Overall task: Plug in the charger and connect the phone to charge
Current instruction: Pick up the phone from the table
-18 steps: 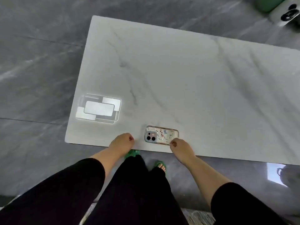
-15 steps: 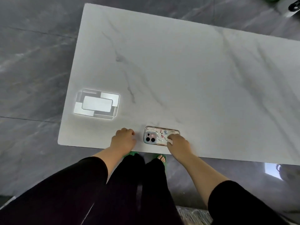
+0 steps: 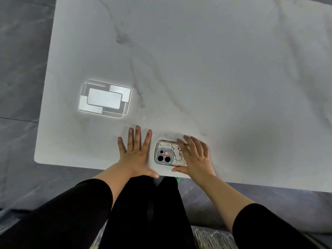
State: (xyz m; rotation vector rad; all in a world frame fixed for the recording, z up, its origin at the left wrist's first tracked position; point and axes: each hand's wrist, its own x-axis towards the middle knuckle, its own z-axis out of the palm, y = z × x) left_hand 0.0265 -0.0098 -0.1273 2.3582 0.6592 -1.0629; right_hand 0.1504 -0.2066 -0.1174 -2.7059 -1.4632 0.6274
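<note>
Two bare hands sit at the near edge of the white marble-veined table (image 3: 197, 60): the left hand (image 3: 134, 155) lies flat and spread, holding nothing, while the right hand (image 3: 195, 157) rests open-fingered over the face-down phone in its cartoon-printed case (image 3: 166, 155), not gripping it. No charger, cable or socket shows, so by my reading both plugging in and connecting remain undone.

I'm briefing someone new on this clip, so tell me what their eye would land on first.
First, the phone in its cartoon-printed case, lying face down near the near edge of the white marble table, with the right hand spread over its right end. Next, the left hand flat on the table just left of it, fingers splayed. Then the bright rectangular light reflection glowing farther left on the tabletop.
</note>
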